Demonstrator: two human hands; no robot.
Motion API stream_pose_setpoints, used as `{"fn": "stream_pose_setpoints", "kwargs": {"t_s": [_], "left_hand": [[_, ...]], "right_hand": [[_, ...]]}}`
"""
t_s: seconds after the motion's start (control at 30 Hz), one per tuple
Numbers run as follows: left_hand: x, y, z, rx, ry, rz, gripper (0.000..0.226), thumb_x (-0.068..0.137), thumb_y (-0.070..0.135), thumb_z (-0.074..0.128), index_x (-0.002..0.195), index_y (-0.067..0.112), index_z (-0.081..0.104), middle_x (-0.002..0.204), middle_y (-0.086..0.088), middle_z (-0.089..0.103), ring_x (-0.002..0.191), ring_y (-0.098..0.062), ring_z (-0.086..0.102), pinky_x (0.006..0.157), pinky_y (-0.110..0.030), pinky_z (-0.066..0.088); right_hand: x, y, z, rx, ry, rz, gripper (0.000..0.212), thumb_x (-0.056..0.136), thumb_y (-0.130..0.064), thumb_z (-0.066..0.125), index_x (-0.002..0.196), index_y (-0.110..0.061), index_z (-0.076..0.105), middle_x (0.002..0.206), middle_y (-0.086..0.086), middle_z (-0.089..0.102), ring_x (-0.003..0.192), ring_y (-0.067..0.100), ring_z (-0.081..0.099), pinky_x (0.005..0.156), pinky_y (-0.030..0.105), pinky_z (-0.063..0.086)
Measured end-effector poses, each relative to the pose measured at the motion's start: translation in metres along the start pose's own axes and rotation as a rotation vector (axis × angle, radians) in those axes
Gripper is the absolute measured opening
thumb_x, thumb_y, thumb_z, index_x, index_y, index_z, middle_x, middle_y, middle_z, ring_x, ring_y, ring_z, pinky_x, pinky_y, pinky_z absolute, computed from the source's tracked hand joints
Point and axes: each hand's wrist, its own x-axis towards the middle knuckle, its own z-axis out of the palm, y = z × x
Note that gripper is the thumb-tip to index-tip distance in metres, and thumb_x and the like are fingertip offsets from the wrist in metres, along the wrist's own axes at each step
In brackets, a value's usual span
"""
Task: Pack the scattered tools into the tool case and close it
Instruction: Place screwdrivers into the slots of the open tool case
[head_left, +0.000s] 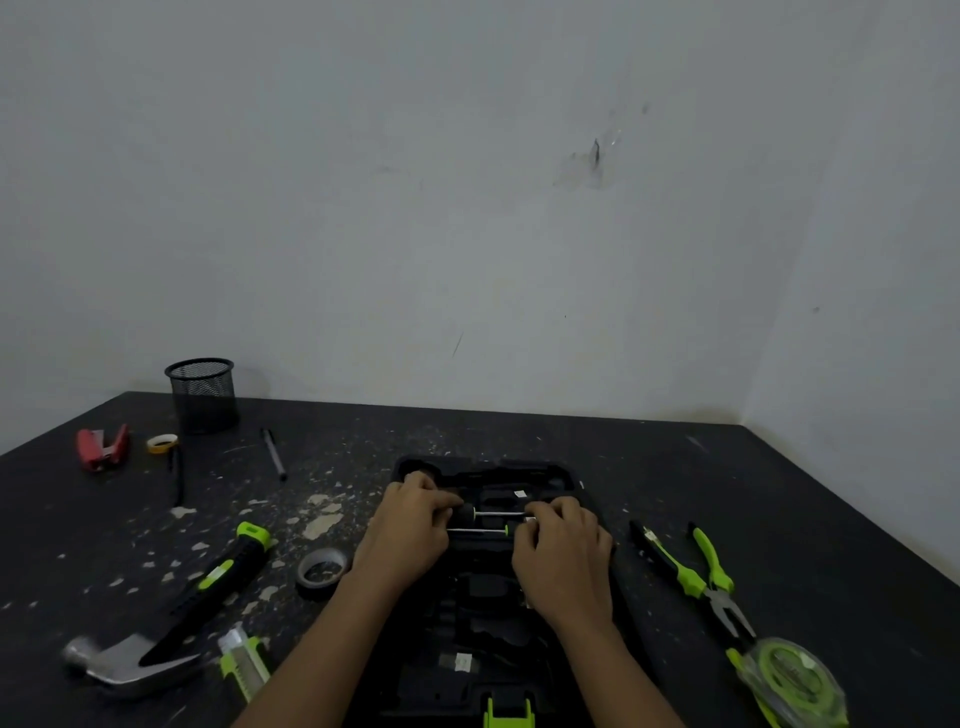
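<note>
The black tool case (498, 470) lies open in front of me on the dark table. Both hands rest over its upper tray. My left hand (410, 530) pinches the black handle end of a screwdriver (496, 514) whose thin metal shaft runs right. My right hand (563, 551) holds the other end and covers part of a second screwdriver (480, 530) with a green collar just below. A hammer (171, 618) with a black and green handle lies at the left, with a green utility knife (244, 665) beside it. Green pliers (711, 577) and a tape measure (789, 680) lie at the right.
A roll of grey tape (322, 571) sits left of the case. Far left are a mesh pen cup (202, 395), a red stapler (101, 447), a small yellow tape roll (162, 443) and a pen (274, 453). A green latch (509, 714) shows at the case's near edge. Walls bound the back and right.
</note>
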Motion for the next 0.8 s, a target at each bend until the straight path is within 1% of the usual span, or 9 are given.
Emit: {"fn": "stream_pose_setpoints", "kwargs": {"t_s": [0.13,0.23,0.33,0.53,0.67,0.73,0.8], "left_hand": [[-0.0032,0.0047,-0.0007,0.067,0.044,0.025,0.031,0.097,0.019,0.050,0.121,0.031,0.067,0.107,0.003,0.049,0.099,-0.019,0.040,0.086,-0.029,0.040],[-0.0069,0.0076,0.0006,0.152,0.034,0.046,0.026,0.101,0.031,0.042,0.120,0.036,0.060,0.112,0.006,0.049,0.102,-0.020,0.041,0.086,-0.033,0.039],[-0.0074,0.0087,0.0003,0.149,0.008,0.045,0.025,0.102,0.034,0.040,0.118,0.036,0.058,0.114,0.008,0.050,0.106,-0.021,0.043,0.087,-0.036,0.041],[-0.0066,0.0091,-0.0025,0.142,-0.076,0.057,0.030,0.102,0.039,0.039,0.124,0.037,0.060,0.121,0.012,0.049,0.110,-0.020,0.043,0.091,-0.038,0.040],[-0.0069,0.0090,-0.0033,0.150,-0.087,0.060,0.031,0.102,0.040,0.038,0.125,0.037,0.059,0.123,0.012,0.049,0.110,-0.021,0.043,0.091,-0.038,0.040],[-0.0067,0.0089,-0.0029,0.152,-0.085,0.061,0.031,0.102,0.040,0.039,0.125,0.036,0.060,0.123,0.012,0.049,0.110,-0.021,0.043,0.091,-0.037,0.040],[-0.0066,0.0093,-0.0025,0.153,-0.089,0.058,0.031,0.102,0.040,0.039,0.125,0.037,0.060,0.123,0.013,0.049,0.111,-0.020,0.043,0.092,-0.037,0.039]], "right_hand": [[-0.0001,-0.0003,0.0015,0.002,0.009,-0.020,0.032,0.096,-0.033,0.040,0.118,-0.029,0.064,0.123,-0.009,0.054,0.119,0.015,0.043,0.105,0.036,0.024],[-0.0014,-0.0016,0.0018,-0.008,0.001,-0.027,0.033,0.097,-0.033,0.039,0.118,-0.028,0.064,0.124,-0.009,0.054,0.119,0.014,0.043,0.105,0.035,0.024],[-0.0022,-0.0030,0.0011,-0.040,0.023,-0.036,0.033,0.097,-0.032,0.039,0.115,-0.026,0.066,0.122,-0.008,0.055,0.116,0.016,0.044,0.103,0.036,0.026],[-0.0040,-0.0046,0.0062,-0.083,0.095,-0.080,0.028,0.092,-0.031,0.044,0.098,-0.024,0.071,0.108,-0.005,0.060,0.101,0.020,0.051,0.090,0.039,0.035],[-0.0035,-0.0038,0.0045,-0.078,0.035,-0.118,0.032,0.095,-0.033,0.039,0.108,-0.026,0.068,0.114,-0.008,0.058,0.106,0.016,0.049,0.093,0.037,0.032],[-0.0026,-0.0042,0.0032,-0.067,0.021,-0.128,0.032,0.096,-0.033,0.038,0.107,-0.025,0.067,0.112,-0.008,0.058,0.106,0.016,0.049,0.094,0.037,0.031],[-0.0022,-0.0046,0.0030,-0.065,0.031,-0.136,0.032,0.095,-0.032,0.037,0.102,-0.024,0.068,0.107,-0.007,0.058,0.104,0.016,0.052,0.095,0.038,0.032]]}}
